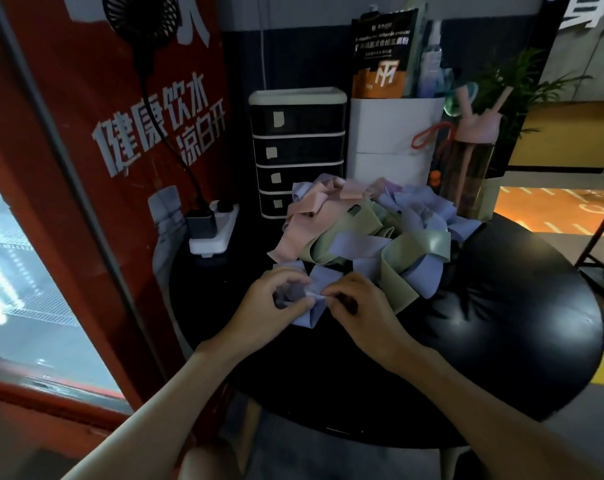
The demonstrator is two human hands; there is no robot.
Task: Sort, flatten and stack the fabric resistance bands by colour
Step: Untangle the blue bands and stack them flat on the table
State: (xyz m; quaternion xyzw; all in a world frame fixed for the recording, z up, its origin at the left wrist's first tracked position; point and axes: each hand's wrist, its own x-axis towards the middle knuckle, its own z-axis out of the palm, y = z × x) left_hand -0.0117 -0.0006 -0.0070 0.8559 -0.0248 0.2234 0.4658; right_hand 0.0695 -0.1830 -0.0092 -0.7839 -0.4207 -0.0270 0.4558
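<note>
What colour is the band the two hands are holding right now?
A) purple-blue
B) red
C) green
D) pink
A: the left hand and the right hand both pinch a crumpled purple-blue band in front of the mixed pile.

Gym or shop corner, by the looks: red drinks fridge (68, 116), black round table (501, 341), drawer unit (297, 150), vitamin-powder pouch (380, 57), bottle (470, 168), heaped bands (363, 230).

bands (359, 233): lilac, pink, sage green | table (501, 323): black
</note>
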